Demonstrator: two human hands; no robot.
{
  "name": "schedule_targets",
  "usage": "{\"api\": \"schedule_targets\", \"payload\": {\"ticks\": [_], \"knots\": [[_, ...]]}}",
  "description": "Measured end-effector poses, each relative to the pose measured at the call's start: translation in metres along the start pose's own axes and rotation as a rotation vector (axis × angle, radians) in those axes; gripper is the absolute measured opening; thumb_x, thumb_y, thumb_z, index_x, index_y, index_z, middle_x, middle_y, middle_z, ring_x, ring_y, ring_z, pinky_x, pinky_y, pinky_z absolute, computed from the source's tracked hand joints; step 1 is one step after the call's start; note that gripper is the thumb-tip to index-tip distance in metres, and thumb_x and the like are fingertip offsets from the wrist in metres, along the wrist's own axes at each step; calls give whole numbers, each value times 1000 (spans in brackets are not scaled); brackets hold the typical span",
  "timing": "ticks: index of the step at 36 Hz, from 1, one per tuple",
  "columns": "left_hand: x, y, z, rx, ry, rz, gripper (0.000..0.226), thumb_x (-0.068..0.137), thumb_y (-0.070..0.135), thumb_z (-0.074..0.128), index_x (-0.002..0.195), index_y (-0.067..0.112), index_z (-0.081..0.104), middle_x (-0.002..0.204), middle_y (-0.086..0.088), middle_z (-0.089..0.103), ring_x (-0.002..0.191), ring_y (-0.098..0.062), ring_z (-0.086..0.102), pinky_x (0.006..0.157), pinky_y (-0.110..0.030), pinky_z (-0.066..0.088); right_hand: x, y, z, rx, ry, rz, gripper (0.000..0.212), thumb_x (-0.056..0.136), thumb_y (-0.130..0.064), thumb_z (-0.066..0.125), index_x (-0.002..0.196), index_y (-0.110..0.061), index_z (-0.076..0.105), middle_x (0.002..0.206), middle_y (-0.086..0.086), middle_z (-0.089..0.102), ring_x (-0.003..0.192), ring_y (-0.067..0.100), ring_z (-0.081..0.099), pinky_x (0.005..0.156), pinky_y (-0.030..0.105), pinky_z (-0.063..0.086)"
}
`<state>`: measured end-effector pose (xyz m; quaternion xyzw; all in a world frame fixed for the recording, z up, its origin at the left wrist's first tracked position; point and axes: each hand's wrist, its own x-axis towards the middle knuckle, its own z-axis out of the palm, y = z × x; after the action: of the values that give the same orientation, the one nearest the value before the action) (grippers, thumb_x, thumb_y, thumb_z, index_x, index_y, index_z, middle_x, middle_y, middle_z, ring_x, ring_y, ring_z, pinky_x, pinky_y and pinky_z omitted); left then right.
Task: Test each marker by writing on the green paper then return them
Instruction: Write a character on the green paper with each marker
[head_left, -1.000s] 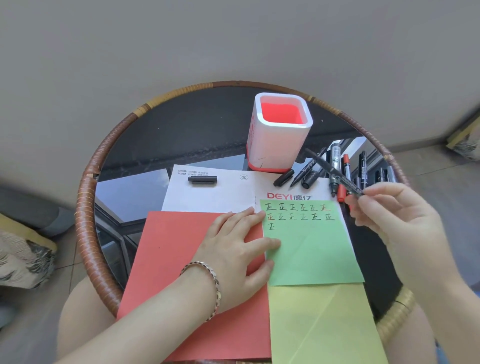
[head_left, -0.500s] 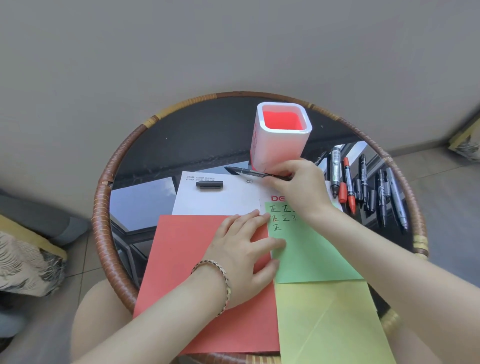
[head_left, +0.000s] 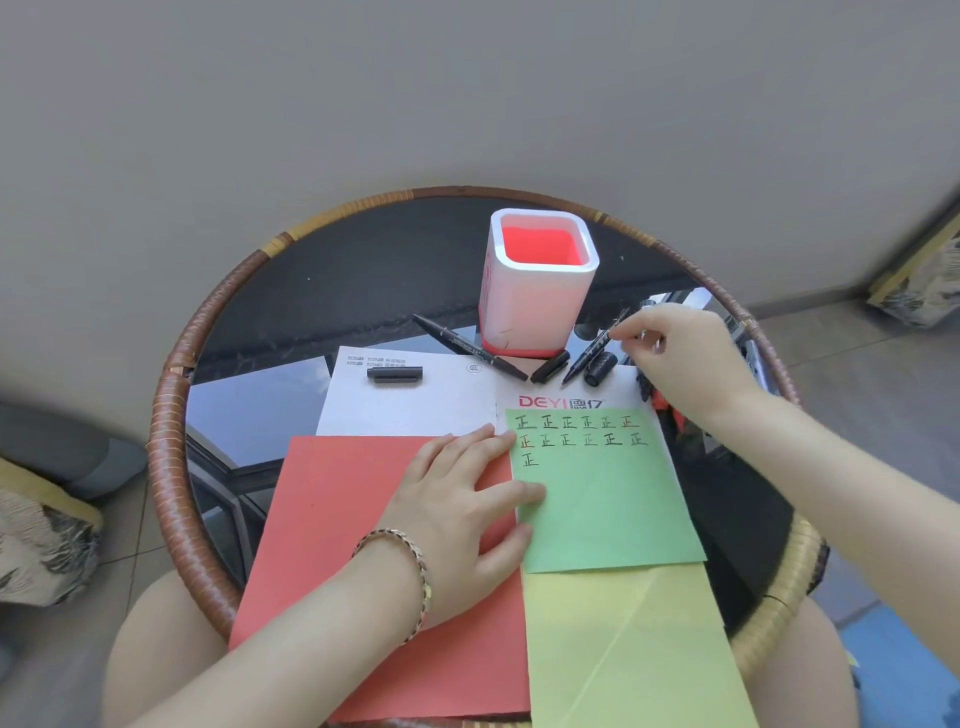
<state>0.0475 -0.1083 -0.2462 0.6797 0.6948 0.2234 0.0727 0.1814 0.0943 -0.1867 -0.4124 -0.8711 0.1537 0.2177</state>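
The green paper (head_left: 602, 499) lies on the round table, with rows of written characters along its top. My left hand (head_left: 457, 499) rests flat on the red paper, its fingertips on the green sheet's left edge. A black marker (head_left: 470, 347) lies uncapped to the left of the white and red pen holder (head_left: 537, 291). My right hand (head_left: 680, 358) is to the right of the holder, thumb and finger pinched on the upper end of another black marker (head_left: 592, 351), whose tip points down at the white sheet. Loose caps (head_left: 550, 366) (head_left: 600, 369) lie beside it.
A white printed sheet (head_left: 415, 405), red paper (head_left: 337, 545) and yellow paper (head_left: 623, 649) overlap on the dark glass table with a woven rim (head_left: 171, 395). Another cap (head_left: 395, 374) sits on the white sheet. More markers (head_left: 662, 402) lie partly hidden under my right wrist.
My right hand laid its marker down to the left of the holder, then moved right and took hold of another black marker. My left hand stayed on the papers.
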Motion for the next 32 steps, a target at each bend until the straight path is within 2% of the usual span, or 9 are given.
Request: {"api": "schedule_targets", "payload": {"ticks": [5,8,12,19,21,24,27,29,32], "knots": [[0,0,0,-4,-5,-5,28,77,42,45,100,39,61,124,-4,58,120,-25,51,101,-33,22,19,17,-4,-231,-176,-163,25,91,-4,49,106,-11,68,115,4,65,112,22,48,91,37,42],[-1,0,0,-2,-3,-4,28,77,42,46,101,39,60,124,-4,58,120,-24,51,101,-32,22,28,15,1,-361,-260,-272,27,92,-8,49,112,-15,65,117,0,64,111,19,45,85,36,44],[-1,0,-1,-3,6,-4,27,77,42,46,101,40,59,124,-4,59,119,-24,52,100,-30,21,35,15,8,-509,-317,-369,36,88,1,51,117,-17,62,116,-1,64,107,21,47,77,34,45],[-1,1,-1,2,0,-6,28,77,42,46,101,41,59,124,-3,58,119,-23,51,101,-30,21,31,22,5,-429,-72,-586,14,73,6,68,83,-5,70,84,9,72,72,32,60,56,40,51],[-1,1,-1,8,0,-6,28,77,42,46,101,41,59,124,-3,58,119,-23,52,101,-30,21,21,16,-3,-383,27,-615,8,77,0,62,82,-3,68,84,9,72,73,32,63,57,40,53],[-1,0,-1,2,-3,-3,28,78,42,46,102,40,59,125,-3,58,121,-23,51,101,-32,22,1,5,-17,-324,111,-609,18,82,-13,52,86,-3,67,85,9,71,80,33,63,65,42,53],[-1,0,0,5,0,0,27,78,42,46,102,40,59,125,-3,58,121,-23,51,101,-33,23,-22,-3,-25,-165,77,-502,24,79,-5,66,102,-6,64,76,1,65,67,18,59,65,30,52],[-1,0,0,9,1,3,27,77,42,46,101,40,59,125,-3,58,120,-24,51,101,-33,22,-37,-9,-27,-58,-35,-394,39,80,-7,65,117,-14,57,72,-11,54,54,-1,49,58,7,45],[-1,1,-1,9,-4,1,27,77,42,46,101,40,58,125,-4,58,120,-24,51,101,-32,22,-51,-10,-23,83,-132,-314,39,87,-7,56,120,-28,55,75,-15,50,68,-5,52,66,6,41]]}}
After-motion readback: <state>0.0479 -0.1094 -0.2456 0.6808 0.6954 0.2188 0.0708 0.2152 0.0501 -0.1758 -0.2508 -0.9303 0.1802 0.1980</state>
